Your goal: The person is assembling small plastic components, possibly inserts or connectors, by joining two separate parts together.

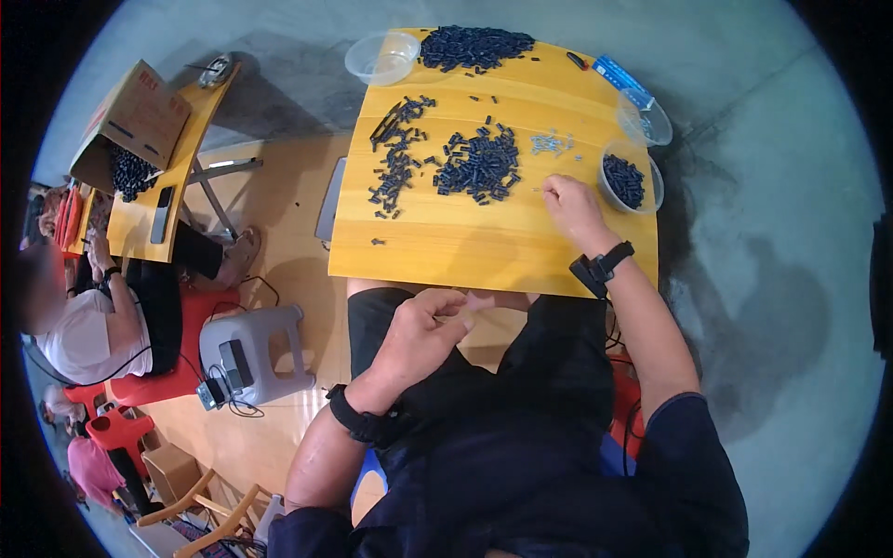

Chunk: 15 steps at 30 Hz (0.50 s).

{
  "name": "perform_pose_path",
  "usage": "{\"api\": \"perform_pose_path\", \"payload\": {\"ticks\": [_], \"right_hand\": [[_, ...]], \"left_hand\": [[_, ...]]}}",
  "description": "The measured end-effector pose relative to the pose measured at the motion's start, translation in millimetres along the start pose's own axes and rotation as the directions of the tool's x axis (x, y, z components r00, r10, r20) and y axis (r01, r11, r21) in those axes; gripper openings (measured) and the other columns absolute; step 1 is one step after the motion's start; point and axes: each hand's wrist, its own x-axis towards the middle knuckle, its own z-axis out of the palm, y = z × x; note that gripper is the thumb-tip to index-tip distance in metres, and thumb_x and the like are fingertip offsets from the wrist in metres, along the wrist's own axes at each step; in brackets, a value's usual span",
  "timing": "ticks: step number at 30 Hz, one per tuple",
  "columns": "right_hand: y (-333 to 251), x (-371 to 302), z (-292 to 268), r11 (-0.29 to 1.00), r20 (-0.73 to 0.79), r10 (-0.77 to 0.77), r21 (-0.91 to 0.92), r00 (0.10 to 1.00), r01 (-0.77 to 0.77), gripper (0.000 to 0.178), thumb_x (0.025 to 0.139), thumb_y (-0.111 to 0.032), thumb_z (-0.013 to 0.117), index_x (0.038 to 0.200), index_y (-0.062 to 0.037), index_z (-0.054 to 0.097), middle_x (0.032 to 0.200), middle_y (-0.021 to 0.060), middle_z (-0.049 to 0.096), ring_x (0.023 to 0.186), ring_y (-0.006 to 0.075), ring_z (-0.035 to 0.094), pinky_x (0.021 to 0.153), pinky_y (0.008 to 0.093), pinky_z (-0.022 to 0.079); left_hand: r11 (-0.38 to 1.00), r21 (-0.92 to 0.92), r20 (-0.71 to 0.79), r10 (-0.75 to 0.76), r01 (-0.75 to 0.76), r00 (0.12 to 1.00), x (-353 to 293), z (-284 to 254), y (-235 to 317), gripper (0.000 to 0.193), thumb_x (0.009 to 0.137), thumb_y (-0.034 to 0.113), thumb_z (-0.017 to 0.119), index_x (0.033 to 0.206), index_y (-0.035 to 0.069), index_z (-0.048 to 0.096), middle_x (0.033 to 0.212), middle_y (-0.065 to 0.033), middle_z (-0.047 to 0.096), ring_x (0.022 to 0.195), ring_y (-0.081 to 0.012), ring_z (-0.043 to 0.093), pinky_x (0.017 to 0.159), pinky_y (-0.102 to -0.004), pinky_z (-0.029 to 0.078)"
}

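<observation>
My left hand (pixel 428 335) is above my lap, off the near edge of the yellow table (pixel 465 256). Its thumb and fingers are pinched together; whatever they hold is too small to make out. On the table's right side rests my right hand (pixel 575 212), fingers closed in a pinch. A tiny pale pin (pixel 538 190) shows just at its fingertips; whether it is gripped I cannot tell. Beyond it are scattered small silvery pieces (pixel 552 143). To its left lies a pile of short black cylindrical parts (pixel 479 165), with a looser group (pixel 395 167) farther left.
A clear tub of black parts (pixel 623 180) stands at the right edge, another clear tub (pixel 656 126) behind it. A large black pile (pixel 474 46) and a clear bowl (pixel 382 60) are at the far edge. A person (pixel 88 325) sits left, by a grey stool (pixel 256 358).
</observation>
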Motion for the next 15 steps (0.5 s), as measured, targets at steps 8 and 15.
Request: {"api": "perform_pose_path", "payload": {"ticks": [8,15], "right_hand": [[-14.1,9.0,6.1,0.998,0.048,-0.063,-0.027,0.997,0.064,0.007,0.082,-0.009,0.057,0.085,-0.0047,0.061,0.082,0.0174,0.061,0.082,0.0359,0.060,0.071,0.0432,0.047],[-44.9,20.8,29.3,0.986,0.135,-0.156,0.083,0.978,0.146,0.013,0.084,-0.016,0.058,0.089,-0.0067,0.064,0.086,0.0178,0.062,0.085,0.0360,0.060,0.073,0.0435,0.047]], "left_hand": [[1.000,0.002,0.017,0.026,-0.026,1.000,0.7,-4.5,8.2,0.033,0.084,0.005,0.066,0.114,-0.008,0.058,0.099,-0.0091,0.063,0.091,-0.0122,0.058,0.079,-0.0254,0.049],[0.999,0.054,-0.008,0.002,-0.002,1.000,1.4,-3.9,-1.5,0.035,0.083,0.008,0.067,0.114,-0.006,0.059,0.100,-0.0088,0.062,0.090,-0.0116,0.058,0.078,-0.0248,0.048]]}}
